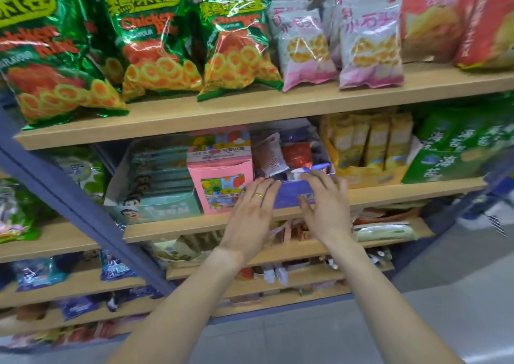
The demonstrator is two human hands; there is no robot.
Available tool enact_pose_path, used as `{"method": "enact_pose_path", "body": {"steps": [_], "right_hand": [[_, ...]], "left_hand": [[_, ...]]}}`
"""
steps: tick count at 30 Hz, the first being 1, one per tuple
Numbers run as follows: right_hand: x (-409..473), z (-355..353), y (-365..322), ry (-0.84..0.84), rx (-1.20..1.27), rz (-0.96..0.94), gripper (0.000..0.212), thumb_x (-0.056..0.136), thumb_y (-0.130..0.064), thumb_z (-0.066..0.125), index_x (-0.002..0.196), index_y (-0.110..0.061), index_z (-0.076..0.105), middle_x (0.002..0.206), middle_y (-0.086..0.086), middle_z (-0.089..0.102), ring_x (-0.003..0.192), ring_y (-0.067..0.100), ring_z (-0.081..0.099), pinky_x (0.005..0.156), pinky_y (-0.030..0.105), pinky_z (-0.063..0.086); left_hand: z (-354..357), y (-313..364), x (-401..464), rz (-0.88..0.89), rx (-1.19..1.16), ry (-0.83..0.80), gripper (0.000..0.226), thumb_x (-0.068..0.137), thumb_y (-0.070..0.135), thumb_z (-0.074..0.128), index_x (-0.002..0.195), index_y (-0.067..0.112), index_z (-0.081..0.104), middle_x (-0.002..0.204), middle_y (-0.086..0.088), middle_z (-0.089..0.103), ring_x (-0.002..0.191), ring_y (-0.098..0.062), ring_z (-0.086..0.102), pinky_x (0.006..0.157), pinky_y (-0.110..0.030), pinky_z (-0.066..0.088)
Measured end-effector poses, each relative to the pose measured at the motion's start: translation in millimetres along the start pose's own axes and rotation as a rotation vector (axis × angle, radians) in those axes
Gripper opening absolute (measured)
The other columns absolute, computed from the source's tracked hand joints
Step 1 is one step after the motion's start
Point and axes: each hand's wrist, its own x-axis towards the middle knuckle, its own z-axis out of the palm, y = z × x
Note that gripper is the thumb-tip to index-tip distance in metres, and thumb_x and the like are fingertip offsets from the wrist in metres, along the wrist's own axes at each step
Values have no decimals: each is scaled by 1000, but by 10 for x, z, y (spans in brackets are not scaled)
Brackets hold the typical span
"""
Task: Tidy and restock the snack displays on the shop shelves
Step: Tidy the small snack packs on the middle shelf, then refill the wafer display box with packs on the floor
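A purple display box [289, 194] of small snack packets stands on the second wooden shelf [178, 224], between a pink box [219, 180] and a yellow box [370, 172]. A white packet [269, 155] and a red packet [296, 155] stick up inside it. My left hand [250, 219], with a gold ring, reaches to the box's left front corner with fingers straight. My right hand [325, 205] is spread in front of the box's right front, fingers relaxed and near its rim. Neither hand holds anything.
Green chicken-ring bags [155, 38], pink-white puff bags [370, 46] and red chip bags [434, 16] fill the top shelf [250, 108]. A teal box [158, 185] and green seaweed boxes [456, 152] flank the row. A blue upright [83, 210] crosses diagonally. Lower shelves hold several small packs; grey floor lies below.
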Motion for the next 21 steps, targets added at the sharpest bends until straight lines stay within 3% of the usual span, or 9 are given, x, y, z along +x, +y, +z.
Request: {"method": "enact_pose_path", "body": {"steps": [3,5,9,13,17,19,21], "right_hand": [[-46,-140,46,166,274,143,35,94,-30,67,127,-19,62,127,1,57,109,22,59,88,30,50],[-1,-226,96,287,388,311,32,95,-37,66,120,-16,64,117,1,60,89,18,63,72,16,42],[168,-219,182,238,376,467,35,95,-44,64,115,-16,65,108,0,70,86,19,67,76,30,47],[233,-262,196,208,409,495,25,92,-35,70,108,-16,69,100,-2,73,71,10,60,72,28,48],[128,-358,260,142,506,544,20,88,-34,76,101,-20,70,94,-5,74,71,6,64,73,28,54],[-32,-463,303,136,588,540,19,86,-33,78,98,-21,69,90,-8,73,74,4,67,72,32,57],[-192,-569,388,91,675,585,20,85,-34,79,96,-21,68,86,-10,71,79,6,67,74,34,57]], "left_hand": [[-1,104,29,-101,-133,149,72,88,3,69,154,8,38,150,-9,45,142,-26,38,119,-36,36],[18,207,54,-248,-230,265,53,98,9,63,149,11,46,143,-7,46,136,-24,42,114,-35,39],[98,411,163,-546,-337,298,47,100,19,61,145,11,50,140,-8,38,134,-29,43,112,-42,43],[152,524,212,-608,-339,317,32,99,18,64,130,13,61,137,-6,35,123,-23,47,108,-39,45],[100,560,123,-698,-398,394,14,97,19,68,111,18,70,132,-5,41,108,-10,45,102,-39,46],[49,620,-36,-677,-448,410,12,95,21,72,107,24,71,129,0,42,111,-15,52,101,-40,48],[-30,689,-241,-686,-505,390,15,92,23,75,103,31,70,124,11,42,107,-19,60,96,-28,51]]}}
